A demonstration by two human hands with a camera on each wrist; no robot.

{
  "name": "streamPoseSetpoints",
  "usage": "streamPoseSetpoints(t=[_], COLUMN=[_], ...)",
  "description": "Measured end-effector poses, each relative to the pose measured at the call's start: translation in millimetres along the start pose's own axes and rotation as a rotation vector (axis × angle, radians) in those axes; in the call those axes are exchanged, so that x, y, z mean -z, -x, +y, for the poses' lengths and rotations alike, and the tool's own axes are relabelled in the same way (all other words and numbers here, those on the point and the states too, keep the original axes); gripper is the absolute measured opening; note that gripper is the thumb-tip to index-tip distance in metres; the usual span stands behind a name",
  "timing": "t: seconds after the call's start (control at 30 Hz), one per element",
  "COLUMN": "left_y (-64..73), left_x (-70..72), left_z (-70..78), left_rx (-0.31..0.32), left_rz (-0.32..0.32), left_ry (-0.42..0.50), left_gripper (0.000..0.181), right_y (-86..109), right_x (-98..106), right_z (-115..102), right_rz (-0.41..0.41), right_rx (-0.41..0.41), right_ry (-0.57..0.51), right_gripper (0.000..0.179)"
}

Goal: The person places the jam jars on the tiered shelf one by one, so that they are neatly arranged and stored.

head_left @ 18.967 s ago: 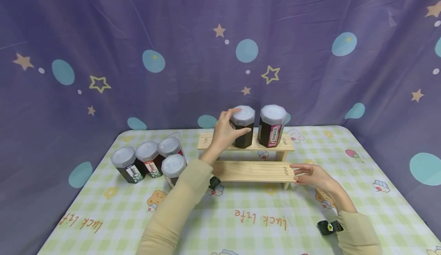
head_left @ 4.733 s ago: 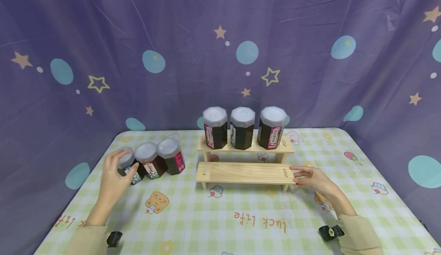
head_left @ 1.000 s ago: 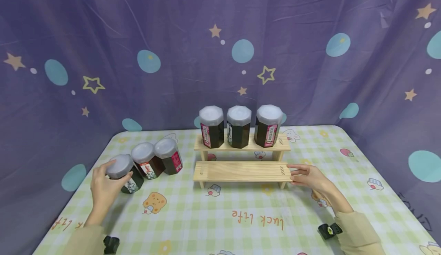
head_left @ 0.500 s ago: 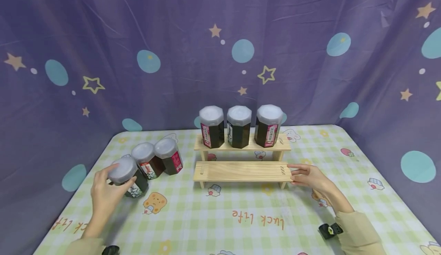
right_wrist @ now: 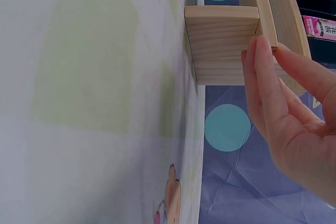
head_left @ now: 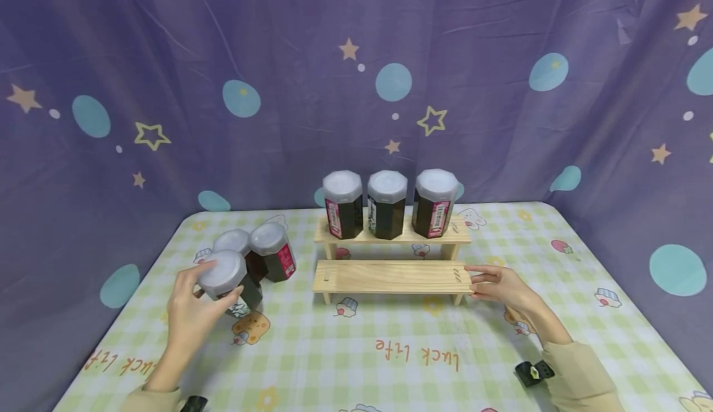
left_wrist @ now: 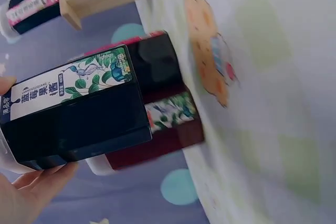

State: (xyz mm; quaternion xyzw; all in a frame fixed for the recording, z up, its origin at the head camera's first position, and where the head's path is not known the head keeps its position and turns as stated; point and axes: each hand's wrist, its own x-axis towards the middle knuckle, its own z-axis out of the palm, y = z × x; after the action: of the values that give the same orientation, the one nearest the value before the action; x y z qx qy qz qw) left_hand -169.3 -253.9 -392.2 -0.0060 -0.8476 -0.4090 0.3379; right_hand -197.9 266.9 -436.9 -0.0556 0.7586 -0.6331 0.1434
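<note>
Left hand (head_left: 189, 313) wraps dark jar (head_left: 253, 292) near lid | right hand (head_left: 504, 289) pinches rack (head_left: 390, 276) | tight clearance could topple far-left jars (head_left: 275, 265)!

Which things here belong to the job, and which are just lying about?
Part of the job, apparently: left hand; gripped jar; two jars beyond it; wooden rack; three jars on its upper tier; right hand.
Merely surroundings: curtain; tablecloth.
</note>
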Motion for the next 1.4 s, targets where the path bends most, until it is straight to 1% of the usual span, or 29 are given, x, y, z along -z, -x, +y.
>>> streamPoseSetpoints(t=[0.1,0.13,0.27,0.47,0.6,0.7,0.93,1.07,1.23,1.4], left_y=[1.4,1.3,2.7,5.3,5.6,5.1,5.6,4.7,3.5,3.7], left_x=[-3.7,-4.0,-8.3,-14.7,-21.1,-27.3,-43.2,-54.0,-68.4,-82.1], left_z=[8.9,13.6,24.9,42.0,51.7,58.2,72.6,79.4,88.9,98.2], left_rx=[-0.02,-0.022,-0.034,-0.021,-0.046,-0.071,-0.132,-0.158,-0.206,-0.197], left_rz=[-0.014,-0.027,-0.051,-0.119,-0.153,-0.163,-0.178,-0.189,-0.19,-0.231], left_ry=[0.015,-0.005,-0.007,0.039,0.069,0.087,0.108,0.154,0.185,0.213], left_gripper=[0.057,0.058,0.057,0.059,0.06,0.059,0.057,0.057,0.058,0.058], right_y=[-0.1,-0.2,-0.8,-1.1,-0.6,-0.2,-0.3,-0.7,-1.6,-1.6], right_x=[0,0,0,0,0,0,1,0,1,1], right_z=[0,0,1,2,2,2,2,1,3,3], right_rz=[0.0,0.003,0.003,0.008,0.008,0.012,0.002,-0.003,0.0,0.01], right_rx=[0.001,-0.001,-0.005,-0.005,-0.005,-0.013,-0.002,0.001,0.011,0.0], right_ry=[0.006,0.006,0.002,0.007,0.001,-0.009,-0.009,-0.019,0.008,0.009], right_gripper=[0.052,0.052,0.052,0.053,0.053,0.052,0.052,0.052,0.053,0.053])
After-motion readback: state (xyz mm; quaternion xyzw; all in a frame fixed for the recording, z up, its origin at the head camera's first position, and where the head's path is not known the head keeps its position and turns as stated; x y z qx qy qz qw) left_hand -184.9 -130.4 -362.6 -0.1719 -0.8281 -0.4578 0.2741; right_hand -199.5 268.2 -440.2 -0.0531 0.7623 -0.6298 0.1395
